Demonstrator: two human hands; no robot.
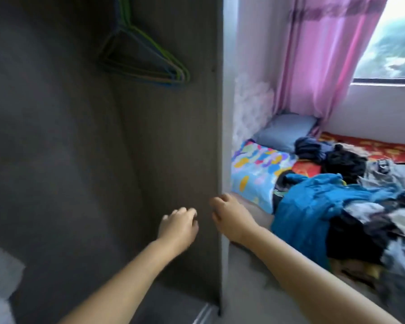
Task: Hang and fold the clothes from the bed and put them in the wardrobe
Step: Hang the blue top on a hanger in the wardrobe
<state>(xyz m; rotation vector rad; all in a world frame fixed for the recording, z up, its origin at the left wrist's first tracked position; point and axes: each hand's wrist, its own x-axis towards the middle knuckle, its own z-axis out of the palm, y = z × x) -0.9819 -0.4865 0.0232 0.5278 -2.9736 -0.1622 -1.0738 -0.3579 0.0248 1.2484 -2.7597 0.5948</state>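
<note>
On the right side of the room I see the bed with the red patterned sheet [369, 147], under a window with a pink curtain [318, 54]. The heap of blue, black and grey clothes [337, 199] lies on it, beside a colourful pillow [255, 169]. At left stands the dark brown wooden wardrobe [168, 136] with green and blue wire hangers [145, 57] inside. My left hand [178, 225] and right hand [232, 216] have loosely curled fingers and hold nothing. No writing is readable; the picture is blurred.
</note>
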